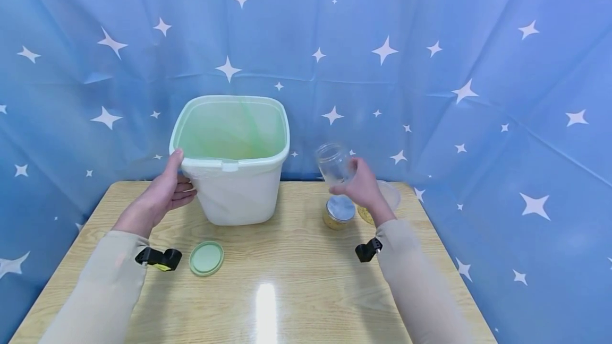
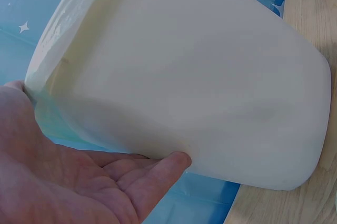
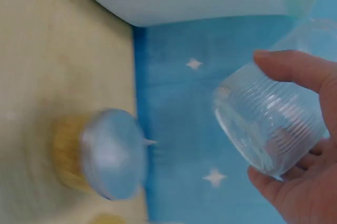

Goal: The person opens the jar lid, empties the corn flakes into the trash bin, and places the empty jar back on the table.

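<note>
A white trash bin [image 1: 236,190] lined with a thin green plastic bag [image 1: 229,129] stands at the back of the table. My left hand [image 1: 164,190] holds it at the left front corner, thumb at the rim and fingers against the outer side; in the left wrist view the hand [image 2: 100,176] lies along the bin wall [image 2: 195,82]. On the right, my right hand [image 1: 358,182] grips a clear ribbed jar [image 3: 268,113], tilted and raised above the table. Beneath it stands a jar with a silver lid [image 1: 340,208] and yellowish contents.
Behind the right wrist is a clear container [image 1: 389,195] with yellowish bits, partly hidden. A round green lid [image 1: 206,258] lies on the wooden table [image 1: 306,275], left of the middle. A blue star-patterned curtain [image 1: 354,25] hangs close behind the table and bin.
</note>
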`<action>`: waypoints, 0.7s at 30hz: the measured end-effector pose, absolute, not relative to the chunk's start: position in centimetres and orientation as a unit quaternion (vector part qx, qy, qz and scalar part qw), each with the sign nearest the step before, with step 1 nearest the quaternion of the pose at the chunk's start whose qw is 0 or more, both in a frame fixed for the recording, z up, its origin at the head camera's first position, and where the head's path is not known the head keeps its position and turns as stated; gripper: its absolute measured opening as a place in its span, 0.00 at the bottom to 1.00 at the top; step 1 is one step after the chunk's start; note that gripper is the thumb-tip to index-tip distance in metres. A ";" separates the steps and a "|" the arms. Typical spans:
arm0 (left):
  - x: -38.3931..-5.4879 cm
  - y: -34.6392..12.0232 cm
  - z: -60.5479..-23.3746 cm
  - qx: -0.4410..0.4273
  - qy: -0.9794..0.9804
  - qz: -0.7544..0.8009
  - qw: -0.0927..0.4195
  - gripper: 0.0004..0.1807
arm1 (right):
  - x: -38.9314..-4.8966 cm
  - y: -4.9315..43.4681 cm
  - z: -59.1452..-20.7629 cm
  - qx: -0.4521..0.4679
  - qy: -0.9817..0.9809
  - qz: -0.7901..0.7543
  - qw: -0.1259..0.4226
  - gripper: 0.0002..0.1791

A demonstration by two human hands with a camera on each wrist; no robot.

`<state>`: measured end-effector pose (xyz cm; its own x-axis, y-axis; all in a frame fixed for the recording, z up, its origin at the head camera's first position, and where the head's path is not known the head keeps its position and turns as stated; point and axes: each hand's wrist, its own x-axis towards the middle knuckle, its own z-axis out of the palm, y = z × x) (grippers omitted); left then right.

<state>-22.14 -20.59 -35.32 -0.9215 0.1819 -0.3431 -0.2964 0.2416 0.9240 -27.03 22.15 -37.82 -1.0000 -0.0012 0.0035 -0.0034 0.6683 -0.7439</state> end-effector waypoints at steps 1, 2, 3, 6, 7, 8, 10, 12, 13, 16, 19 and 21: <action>-22.1 -20.6 -35.3 -0.037 0.764 0.615 0.194 0.62 | -26.8 22.0 -38.5 -0.008 -0.907 0.422 -0.002 0.57; -22.1 -20.6 -35.3 -0.037 0.764 0.614 0.193 0.63 | -26.6 21.9 -39.2 -0.015 -0.901 0.433 -0.005 0.56; -22.1 -20.5 -35.4 -0.037 0.764 0.614 0.194 0.63 | -26.4 21.8 -39.9 -0.023 -0.895 0.446 -0.008 0.55; -22.1 -20.5 -35.4 -0.038 0.764 0.615 0.193 0.62 | -25.9 21.3 -41.6 -0.042 -0.880 0.473 -0.007 0.55; -22.1 -20.5 -35.5 -0.038 0.764 0.615 0.193 0.62 | -25.7 21.1 -42.2 -0.047 -0.877 0.478 -0.006 0.55; -22.2 -20.5 -35.5 -0.039 0.764 0.615 0.193 0.62 | -25.5 20.9 -42.7 -0.050 -0.875 0.481 -0.005 0.55; -22.2 -20.5 -35.5 -0.039 0.764 0.615 0.192 0.62 | -25.2 20.5 -43.7 -0.052 -0.874 0.483 0.000 0.55; -22.2 -20.5 -35.5 -0.040 0.765 0.614 0.192 0.62 | -24.9 20.1 -44.6 -0.045 -0.875 0.482 0.004 0.54; -22.2 -20.5 -35.5 -0.040 0.765 0.613 0.192 0.62 | -24.8 19.9 -45.1 -0.039 -0.877 0.479 0.007 0.54; -22.1 -20.5 -35.4 -0.040 0.766 0.612 0.191 0.62 | -24.6 19.2 -46.4 -0.017 -0.880 0.474 0.018 0.52; -22.1 -20.5 -35.3 -0.040 0.766 0.613 0.189 0.63 | -24.4 18.5 -47.6 -0.006 -0.878 0.479 0.026 0.50; -22.0 -20.5 -35.3 -0.039 0.767 0.613 0.186 0.62 | -24.2 18.0 -48.3 0.001 -0.871 0.490 0.022 0.49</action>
